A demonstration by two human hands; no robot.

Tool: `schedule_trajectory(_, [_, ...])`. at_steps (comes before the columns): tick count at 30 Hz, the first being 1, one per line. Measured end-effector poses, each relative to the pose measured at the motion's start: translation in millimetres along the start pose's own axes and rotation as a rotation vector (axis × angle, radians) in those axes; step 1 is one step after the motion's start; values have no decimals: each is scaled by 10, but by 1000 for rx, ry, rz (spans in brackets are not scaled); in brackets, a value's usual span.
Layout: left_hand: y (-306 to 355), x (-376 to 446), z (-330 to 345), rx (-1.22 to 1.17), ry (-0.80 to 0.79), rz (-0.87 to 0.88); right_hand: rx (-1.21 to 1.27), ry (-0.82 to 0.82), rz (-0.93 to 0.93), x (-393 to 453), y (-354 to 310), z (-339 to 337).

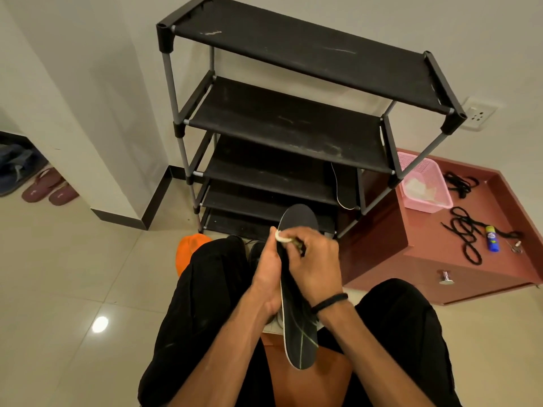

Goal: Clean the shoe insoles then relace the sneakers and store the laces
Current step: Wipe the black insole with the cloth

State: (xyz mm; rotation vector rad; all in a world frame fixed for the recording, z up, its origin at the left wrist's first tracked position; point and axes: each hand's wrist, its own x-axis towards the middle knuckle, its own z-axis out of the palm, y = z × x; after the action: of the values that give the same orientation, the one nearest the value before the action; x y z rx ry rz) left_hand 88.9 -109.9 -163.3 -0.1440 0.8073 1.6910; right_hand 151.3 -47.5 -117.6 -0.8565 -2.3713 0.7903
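Observation:
A black insole (299, 327) with a white edge stands lengthwise between my knees. My left hand (269, 271) grips its left edge from the side. My right hand (316, 265) pinches a small white wipe (282, 237) against the insole's upper part. A second black insole (345, 186) leans on a lower shelf of the rack. Black laces (465, 233) lie in loose coils on the red cabinet top, with another bunch (459, 183) further back. Dark sneakers (255, 251) show partly behind my left hand.
A black shoe rack (293, 124) with several shelves stands ahead against the wall. On the red cabinet (417, 259) at right sit a pink basket (423, 183) and a yellow-blue tube (491, 238). An orange object (188, 248) lies by my left knee. Slippers (48, 190) rest far left.

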Motion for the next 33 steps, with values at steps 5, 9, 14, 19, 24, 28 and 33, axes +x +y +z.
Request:
schedule_trajectory(5, [141, 47, -61, -82, -57, -69, 90, -63, 66, -564, -82, -160])
schedule_trajectory(9, [71, 64, 2, -142, -87, -163, 64, -60, 126, -595, 63, -282])
schedule_trajectory(14, [83, 83, -8, -157, -102, -190, 61, 24, 223, -396, 235, -302])
schedule_trajectory(19, [90, 115, -49, -105, -47, -160, 1, 43, 214, -405, 307, -246])
schedule_trajectory(24, [83, 122, -54, -45, 6, -115, 225, -7, 397, -474, 416, -231])
schedule_trajectory(28, [-13, 103, -19, 199, 8, -93, 522, 33, 531, -428, 414, -222])
schedule_trajectory(33, [-147, -52, -7, 249, -3, -94, 588, 45, 551, -404, 410, -237])
